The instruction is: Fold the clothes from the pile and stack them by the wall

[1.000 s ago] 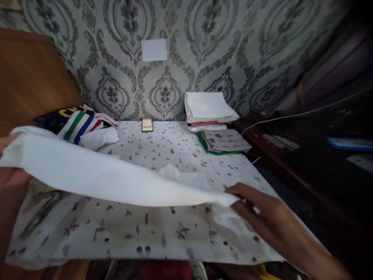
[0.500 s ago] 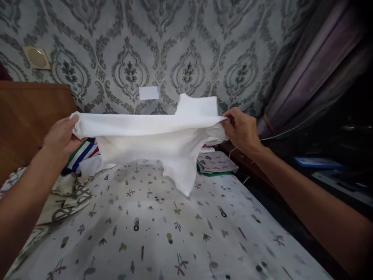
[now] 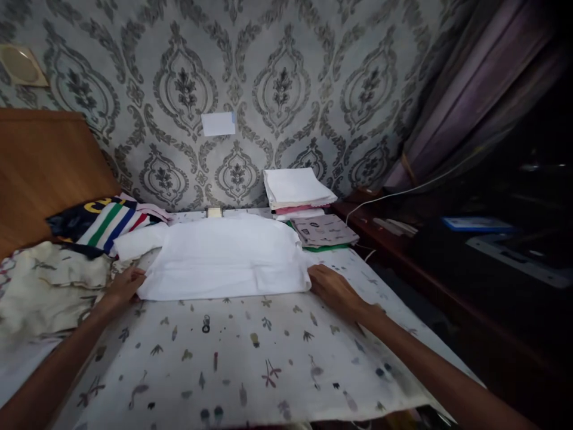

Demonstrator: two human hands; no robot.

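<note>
A white shirt [image 3: 224,257] lies spread on the patterned bed sheet [image 3: 233,364], its near edge folded into a straight line. My left hand [image 3: 122,288] is closed on the near left corner of the shirt. At the near right corner, my right hand [image 3: 331,288] pinches the cloth, knuckles up. Both hands rest low, close to the sheet. Beyond the shirt's left side lies another piece of white cloth [image 3: 139,240], partly against it.
Crumpled cream clothes [image 3: 54,286] and a striped garment [image 3: 114,224] lie at the left, near a wooden headboard [image 3: 49,167]. Folded white cloths [image 3: 298,186] are stacked at the back right, behind a folded grey printed cloth [image 3: 324,230]. A cable [image 3: 403,192] runs along the right.
The shirt was held stretched in the air between both hands; now it has come down flat onto the bed. Both hands have lowered with it, and the view has shifted.
</note>
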